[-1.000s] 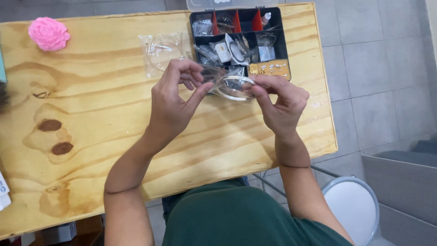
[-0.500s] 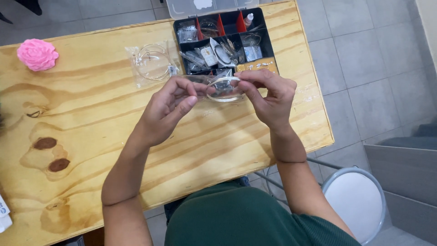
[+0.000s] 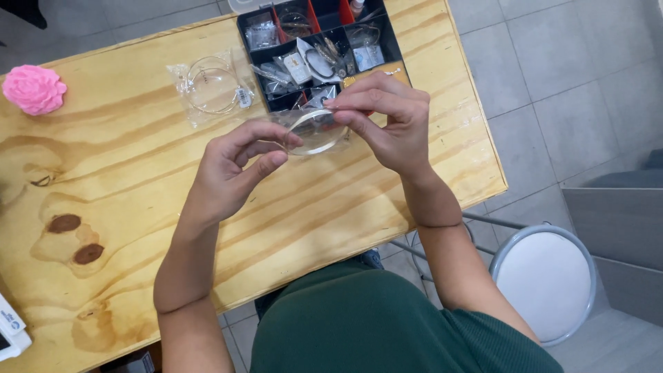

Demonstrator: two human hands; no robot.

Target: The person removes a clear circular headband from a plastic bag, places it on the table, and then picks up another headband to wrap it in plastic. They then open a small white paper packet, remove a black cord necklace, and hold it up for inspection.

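**Two hands, one clear bag held over the table**

Two hands are at work, both belonging to the person wearing the camera. The left hand (image 3: 235,166) pinches one end of a small clear bag (image 3: 312,131) between thumb and forefinger; the right hand (image 3: 387,117) pinches the bag's upper edge with its fingertips pressed together. So each grip is closed on the same bag, which hangs in the air just in front of the black box (image 3: 321,48), above the wooden table (image 3: 138,179). One thin ring-shaped hoop shows through the plastic.

A second clear bag (image 3: 210,86) lies flat on the table just left of the box, with what looks like one or two thin hoops inside; the exact count is hard to read through the glare. One pink rose-shaped thing (image 3: 33,88) sits well to the left of the box, near the table's far edge. One round white stool (image 3: 545,280) stands on the tiled floor, well to the right of the box and below the table's corner.

The box is cut off at the top of the view, so its compartments cannot be counted fully; at least six show, two of them with red dividers, packed with small bags whose contents are too small to tell. A white object at the table's lower left corner is mostly out of view
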